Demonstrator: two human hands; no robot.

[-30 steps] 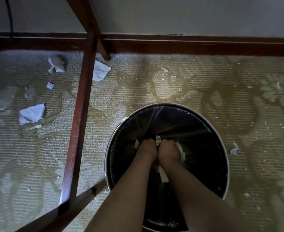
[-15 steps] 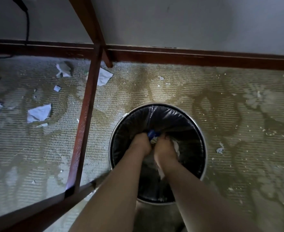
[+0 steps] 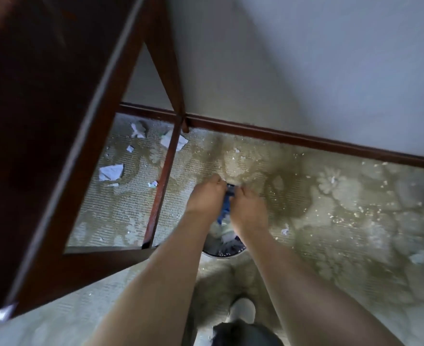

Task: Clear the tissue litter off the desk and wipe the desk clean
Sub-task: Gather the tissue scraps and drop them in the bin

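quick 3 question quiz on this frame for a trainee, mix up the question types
1. True or false: both hands, left hand and right hand, grip the blue cloth.
2. Where do the larger tissue scraps lie? A) on the carpet under the desk B) on the wall C) on a chair
3. Fill in: beneath the hands sits a round ____.

Key: 1 true; 2 A; 3 bin
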